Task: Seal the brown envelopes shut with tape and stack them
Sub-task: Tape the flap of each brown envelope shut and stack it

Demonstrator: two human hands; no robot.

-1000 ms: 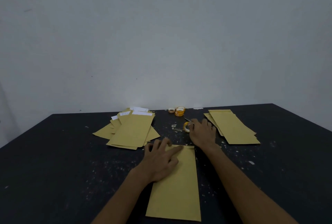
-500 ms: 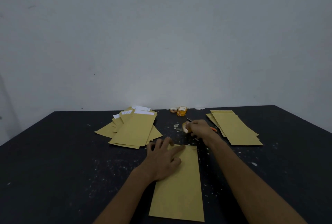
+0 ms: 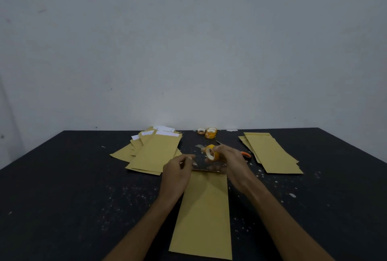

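Note:
A brown envelope (image 3: 204, 212) lies lengthwise on the black table (image 3: 62, 198) in front of me. Above its far end my right hand (image 3: 231, 161) grips a small yellow tape roll (image 3: 212, 153). My left hand (image 3: 178, 171) pinches the free end of clear tape pulled from that roll; the strip stretches between the two hands over the envelope's flap edge. A loose pile of envelopes (image 3: 154, 151) with white paper showing lies at the back left. A neater stack of envelopes (image 3: 271, 153) lies at the back right.
Two more tape rolls (image 3: 210, 132) stand near the table's far edge by the wall. Orange-handled scissors (image 3: 245, 154) lie just right of my right hand, partly hidden. Small white scraps dot the tabletop.
My right hand picked up the tape roll and brought it toward the envelope. My left hand lifted off the envelope and took hold of the tape end.

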